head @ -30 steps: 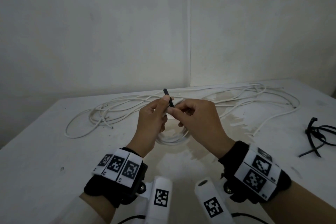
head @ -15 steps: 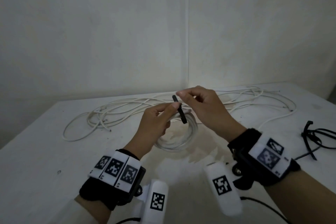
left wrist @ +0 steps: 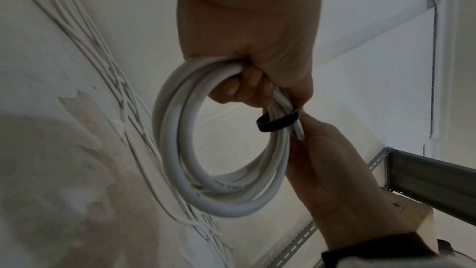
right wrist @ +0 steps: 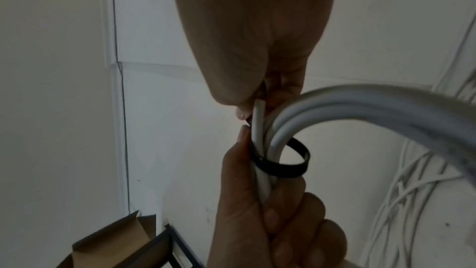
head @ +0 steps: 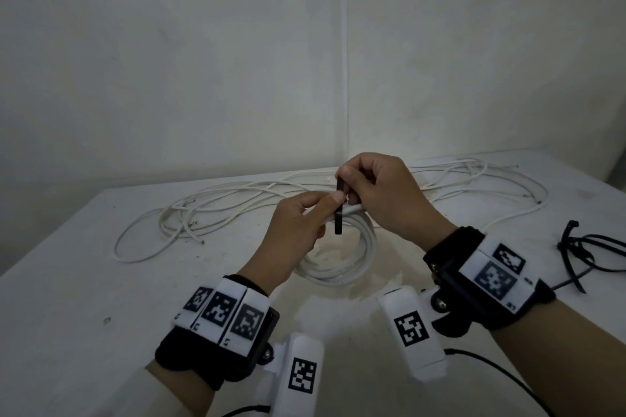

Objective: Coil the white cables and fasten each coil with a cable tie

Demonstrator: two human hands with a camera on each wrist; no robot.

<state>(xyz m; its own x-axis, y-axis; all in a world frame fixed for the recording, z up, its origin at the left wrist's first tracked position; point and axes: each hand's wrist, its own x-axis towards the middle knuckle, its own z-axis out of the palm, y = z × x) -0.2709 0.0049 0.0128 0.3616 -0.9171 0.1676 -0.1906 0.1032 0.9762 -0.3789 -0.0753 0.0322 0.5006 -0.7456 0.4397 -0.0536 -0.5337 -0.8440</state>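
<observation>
A small coil of white cable (head: pixel 338 267) hangs above the table, and my left hand (head: pixel 305 227) grips its top. In the left wrist view the fingers (left wrist: pixel 242 89) curl round the coil (left wrist: pixel 175 150). A black cable tie (head: pixel 338 213) loops loosely round the bundled strands (left wrist: pixel 278 123) (right wrist: pixel 283 168). My right hand (head: pixel 379 193) pinches the tie's upper end just above my left thumb. One short tie end hangs below that thumb. In the right wrist view, the right fingertips (right wrist: pixel 247 113) pinch beside a cut cable end (right wrist: pixel 259 121), above my left hand (right wrist: pixel 270 221).
Several loose white cables (head: pixel 237 200) sprawl across the back of the white table (head: pixel 101 281), up to the wall corner. Spare black cable ties (head: pixel 582 247) lie near the table's right edge. A thin black wire (head: pixel 491 369) trails from the right wrist camera.
My right hand has risen above and slightly beyond the left, drawing the tie upright between them. The tie's tip, which pointed up, now hangs below my left thumb.
</observation>
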